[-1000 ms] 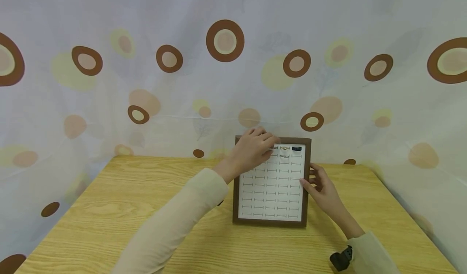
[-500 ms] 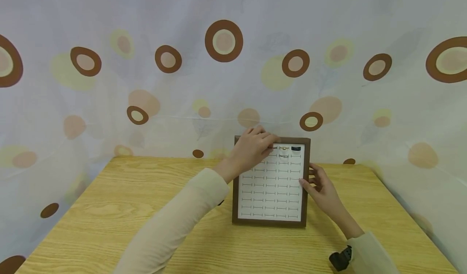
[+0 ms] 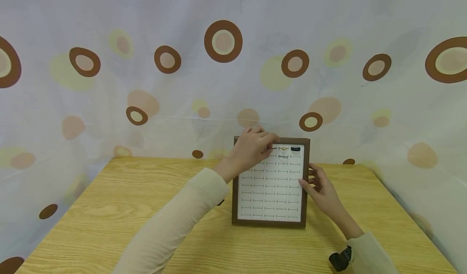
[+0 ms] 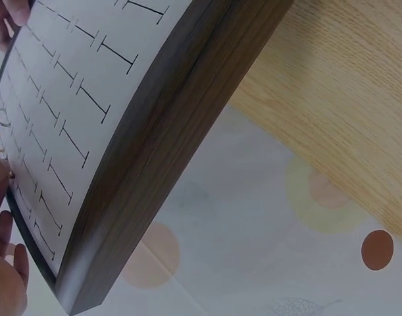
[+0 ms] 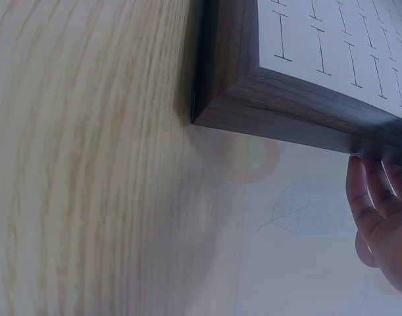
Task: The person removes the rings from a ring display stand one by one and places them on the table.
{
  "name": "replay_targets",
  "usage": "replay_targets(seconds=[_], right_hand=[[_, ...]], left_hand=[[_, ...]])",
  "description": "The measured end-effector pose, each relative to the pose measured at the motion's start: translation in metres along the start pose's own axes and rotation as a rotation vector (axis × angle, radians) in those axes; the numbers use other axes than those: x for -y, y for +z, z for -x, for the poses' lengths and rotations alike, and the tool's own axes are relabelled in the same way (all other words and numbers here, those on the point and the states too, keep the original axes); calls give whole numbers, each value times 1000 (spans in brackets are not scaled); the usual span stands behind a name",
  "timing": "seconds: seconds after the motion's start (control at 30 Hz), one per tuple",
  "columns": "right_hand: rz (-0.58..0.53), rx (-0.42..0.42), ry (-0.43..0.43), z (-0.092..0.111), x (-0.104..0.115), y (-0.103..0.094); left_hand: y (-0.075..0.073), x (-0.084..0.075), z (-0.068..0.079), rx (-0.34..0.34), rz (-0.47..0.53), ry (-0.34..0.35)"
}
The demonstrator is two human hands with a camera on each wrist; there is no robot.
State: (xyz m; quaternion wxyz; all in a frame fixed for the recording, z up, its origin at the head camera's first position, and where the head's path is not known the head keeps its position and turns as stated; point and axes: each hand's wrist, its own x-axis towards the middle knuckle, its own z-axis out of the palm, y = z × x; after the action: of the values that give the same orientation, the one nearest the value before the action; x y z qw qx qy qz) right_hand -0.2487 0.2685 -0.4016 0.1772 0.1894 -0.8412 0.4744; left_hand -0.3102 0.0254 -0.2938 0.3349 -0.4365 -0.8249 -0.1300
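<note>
Gripping frame (image 3: pixel 307 156) by right edge with right hand (image 3: pixel 324 189), probably steadying against pushes; pinching apparent ring (image 3: pixel 273 148) near frame's top with fingers of left hand (image 3: pixel 251 146).

A pale, brown-dotted cloth (image 3: pixel 226 91) hangs behind a yellowish wood-grain table (image 3: pixel 146 193) and along both its sides.

I can make out no lettering, number or brand anywhere here (just dark, I-shaped marks (image 5: pixel 281 36) in rows on the framed white panel (image 3: pixel 270 182)).
</note>
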Motion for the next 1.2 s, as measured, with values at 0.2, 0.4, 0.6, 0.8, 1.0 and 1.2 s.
replay_targets(seconds=[0.2, 0.4, 0.6, 0.8, 1.0, 1.2], right_hand=[[4, -1, 3, 1, 0, 0], [12, -3, -3, 1, 0, 0], [20, -7, -12, 1, -1, 0], [23, -7, -16, 1, -1, 0], [23, -4, -16, 0, 1, 0], [33, -2, 2, 0, 3, -1]], left_hand=[[-2, -2, 0, -14, -6, 10], [-3, -3, 0, -28, -16, 14], [-4, -3, 1, -25, -25, 7], [-5, -3, 2, -13, -10, -14], [-8, -3, 3, -14, 25, -29], [-10, -2, 5, -18, 35, -21]])
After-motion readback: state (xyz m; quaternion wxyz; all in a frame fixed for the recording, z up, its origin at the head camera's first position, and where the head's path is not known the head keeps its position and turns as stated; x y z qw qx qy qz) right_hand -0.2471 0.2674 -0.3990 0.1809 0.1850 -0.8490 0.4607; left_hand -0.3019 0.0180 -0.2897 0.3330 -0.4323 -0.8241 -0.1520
